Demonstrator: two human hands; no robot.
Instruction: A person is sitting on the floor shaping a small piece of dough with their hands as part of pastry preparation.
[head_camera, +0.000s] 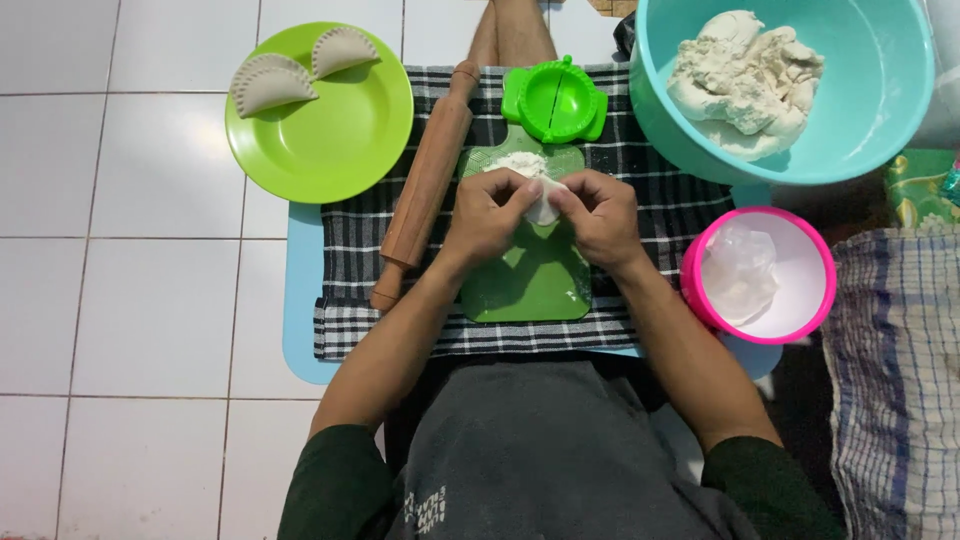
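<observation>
Dough piece, pinched between left hand, right hand

Bright, even overhead light fills the view; soft shadows fall just below and right of the green cutting board. Faint glare whitens the floor tiles left of the board (no harsh hotspots). Focus is sharp at the board, with mild wide-angle stretching toward the frame edges.
</observation>
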